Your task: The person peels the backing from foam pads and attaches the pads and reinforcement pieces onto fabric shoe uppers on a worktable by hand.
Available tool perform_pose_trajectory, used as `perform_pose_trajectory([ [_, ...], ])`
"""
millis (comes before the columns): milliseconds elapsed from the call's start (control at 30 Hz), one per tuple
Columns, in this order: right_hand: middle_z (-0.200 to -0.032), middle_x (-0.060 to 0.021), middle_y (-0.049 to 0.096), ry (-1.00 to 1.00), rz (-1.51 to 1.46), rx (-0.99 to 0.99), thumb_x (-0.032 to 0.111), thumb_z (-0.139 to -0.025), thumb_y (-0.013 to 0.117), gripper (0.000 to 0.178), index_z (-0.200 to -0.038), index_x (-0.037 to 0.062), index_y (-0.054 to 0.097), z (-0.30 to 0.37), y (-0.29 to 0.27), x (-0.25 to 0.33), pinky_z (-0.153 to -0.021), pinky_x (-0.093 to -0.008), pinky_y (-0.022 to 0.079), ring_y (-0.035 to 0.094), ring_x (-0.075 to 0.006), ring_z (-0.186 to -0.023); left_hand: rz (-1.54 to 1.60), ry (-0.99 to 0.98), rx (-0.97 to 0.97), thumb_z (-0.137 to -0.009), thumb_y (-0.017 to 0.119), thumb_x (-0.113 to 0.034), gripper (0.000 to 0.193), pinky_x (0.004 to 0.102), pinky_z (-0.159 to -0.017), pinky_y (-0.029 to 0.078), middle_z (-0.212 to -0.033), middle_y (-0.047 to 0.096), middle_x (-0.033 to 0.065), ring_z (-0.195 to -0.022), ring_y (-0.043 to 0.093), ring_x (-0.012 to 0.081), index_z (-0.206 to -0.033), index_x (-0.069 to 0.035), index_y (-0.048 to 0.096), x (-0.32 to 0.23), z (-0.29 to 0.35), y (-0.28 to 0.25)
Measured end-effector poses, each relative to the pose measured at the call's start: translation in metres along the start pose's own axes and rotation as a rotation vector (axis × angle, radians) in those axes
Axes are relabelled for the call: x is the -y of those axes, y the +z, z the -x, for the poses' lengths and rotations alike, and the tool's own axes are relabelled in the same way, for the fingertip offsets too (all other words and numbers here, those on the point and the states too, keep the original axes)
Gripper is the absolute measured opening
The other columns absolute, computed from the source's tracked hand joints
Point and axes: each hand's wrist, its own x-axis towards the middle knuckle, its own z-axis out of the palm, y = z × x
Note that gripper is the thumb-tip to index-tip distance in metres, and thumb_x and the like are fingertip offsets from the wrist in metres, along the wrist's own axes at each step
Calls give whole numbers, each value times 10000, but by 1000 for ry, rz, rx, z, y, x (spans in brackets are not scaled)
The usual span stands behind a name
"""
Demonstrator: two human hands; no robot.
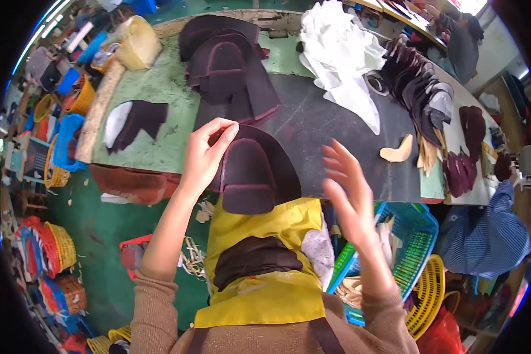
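A dark, rounded shoe-upper piece with a maroon-edged arch panel hangs at the table's near edge, in front of the yellow apron. My left hand pinches its upper left edge between thumb and fingers. To the right of it, my right hand is raised with fingers apart and nothing in them, slightly blurred. Beyond the held piece lies a stack of similar dark upper pieces on the table. A white pile of thin sheet pieces sits at the far right of that stack.
The green table carries a black mat. A dark-and-white piece lies left, a beige curved piece right, beside a row of dark parts. Blue and yellow baskets stand below right. Another person's checked sleeve is at right.
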Motion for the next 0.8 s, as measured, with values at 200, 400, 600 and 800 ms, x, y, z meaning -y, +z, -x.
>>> perform_pose_trajectory([
  [200, -679, -69, 637, 151, 75, -47, 135, -930, 719, 163, -931, -25, 692, -83, 92, -4, -636, -246, 486, 569, -69, -649, 107, -63, 93, -969, 681, -156, 154, 182, -672, 422, -810, 614, -41, -739, 516, -1, -955, -4, 668, 1, -35, -16],
  [400, -886, 78, 607, 584, -970, 172, 201, -1017, 612, 157, -953, 66, 660, -109, 130, -52, -744, -191, 436, 530, -20, -806, 1019, -742, 218, -1036, 572, -294, 260, 194, -684, 454, -869, 653, -41, -772, 569, 15, -967, -62, 666, 52, -64, -16],
  [600, -972, -56, 713, 280, 242, 159, 135, -996, 603, 222, -1179, 49, 693, -181, 73, -93, -760, -268, 541, 678, -118, -823, 183, -174, 94, -969, 645, -121, 145, 259, -721, 415, -843, 549, -12, -795, 495, 76, -879, -18, 597, 113, -132, -41],
  [800, -872, -38, 701, 406, 498, -170, 130, -957, 650, 160, -1064, 14, 684, -197, -77, -162, -690, -244, 502, 650, -102, -771, -506, 399, 302, -811, 739, -195, 515, 528, -1126, 344, -1418, 525, 140, -1374, 436, 364, -1307, -117, 628, 109, -134, 1],
])
